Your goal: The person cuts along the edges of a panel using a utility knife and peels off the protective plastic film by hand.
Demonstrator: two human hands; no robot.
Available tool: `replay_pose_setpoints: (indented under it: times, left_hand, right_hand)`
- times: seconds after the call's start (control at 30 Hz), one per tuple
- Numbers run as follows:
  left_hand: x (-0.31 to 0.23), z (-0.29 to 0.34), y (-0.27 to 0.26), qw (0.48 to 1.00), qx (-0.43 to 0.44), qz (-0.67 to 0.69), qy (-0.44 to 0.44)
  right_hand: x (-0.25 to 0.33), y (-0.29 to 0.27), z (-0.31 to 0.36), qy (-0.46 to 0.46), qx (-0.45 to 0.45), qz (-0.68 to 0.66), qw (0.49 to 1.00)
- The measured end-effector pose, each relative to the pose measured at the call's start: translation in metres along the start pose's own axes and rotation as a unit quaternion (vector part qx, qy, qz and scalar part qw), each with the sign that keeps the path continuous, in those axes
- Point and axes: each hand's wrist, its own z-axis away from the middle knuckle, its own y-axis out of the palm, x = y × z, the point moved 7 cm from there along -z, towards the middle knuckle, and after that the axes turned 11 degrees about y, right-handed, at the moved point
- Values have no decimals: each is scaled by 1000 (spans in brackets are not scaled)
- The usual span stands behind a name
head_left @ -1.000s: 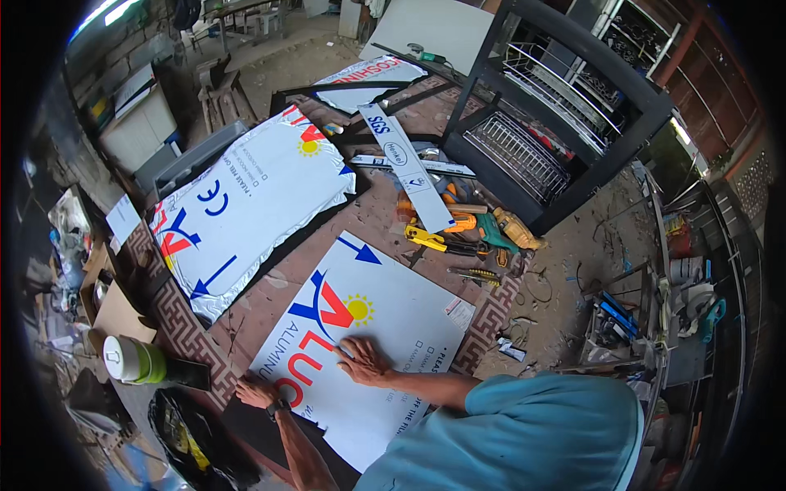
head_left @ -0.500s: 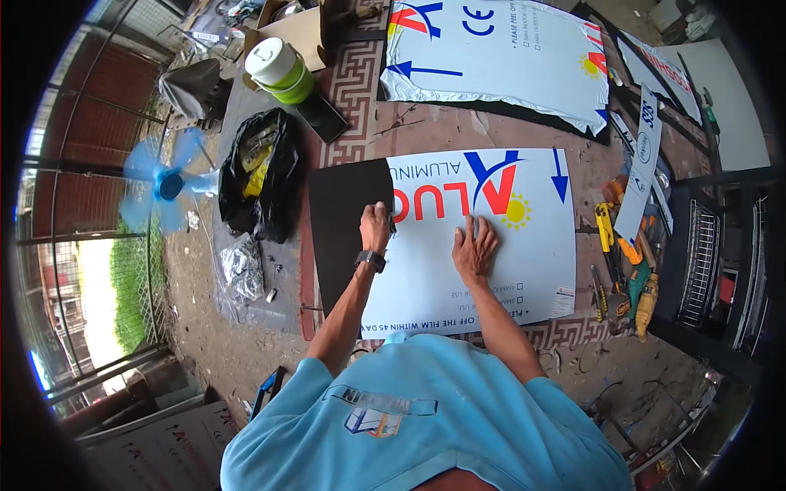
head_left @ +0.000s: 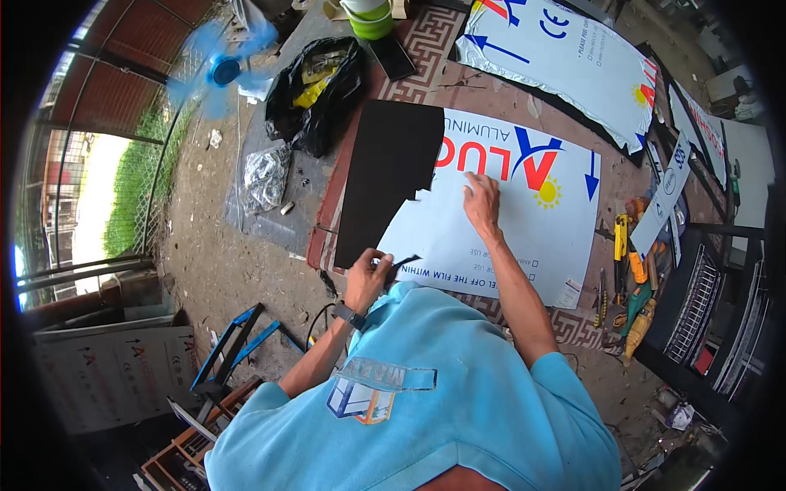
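A flat panel lies on the table before me, mostly covered by white printed film (head_left: 491, 229). Its left part is a bare black surface (head_left: 385, 164), and the film's edge there is jagged, with a notch. At the panel's near left corner my left hand (head_left: 366, 280) is closed, pinching a narrow dark strip of film (head_left: 404, 263) whose end sticks out to the right; whether it is still attached cannot be seen. My right hand (head_left: 481, 203) rests on the white film beside the large red lettering, fingers a little apart, holding nothing.
A black plastic bag (head_left: 315, 94) and a clear crumpled bag (head_left: 266, 178) lie left. A phone (head_left: 391, 57) and green-white container (head_left: 368, 18) stand beyond. Film-covered panels (head_left: 565, 65) lie at the back. Right are a yellow cutter (head_left: 621, 239), a metal ruler (head_left: 665, 192) and a drill (head_left: 639, 323).
My left hand has come down from mid-panel to its near left corner, with the dark strip in its fingers. More black surface shows. The view has shifted; my right hand stays on the film.
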Motion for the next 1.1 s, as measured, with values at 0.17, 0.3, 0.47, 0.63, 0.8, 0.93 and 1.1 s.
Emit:
replay_pose_setpoints:
  times: [0.17,0.3,0.47,0.63,0.8,0.93,1.1]
  left_hand:
    - [85,39,-63,950,24,-312,5]
    - [96,60,-80,959,-28,-278,-47]
    - [44,0,-45,961,-134,-176,165]
    - [12,-100,29,953,-62,-189,227]
    - [19,-133,70,910,-16,-235,342]
    - [24,-131,73,887,-28,-258,381]
    - [23,-136,73,887,-18,-241,394]
  right_hand:
    - [87,47,25,-175,121,-29,977]
    - [76,67,26,-187,64,-7,980]
    - [75,71,4,-180,103,-20,978]
    - [84,73,12,-211,104,95,967]
    - [63,68,9,-162,188,69,966]
    - [62,58,17,-175,220,25,959]
    - [72,48,40,-267,185,71,943]
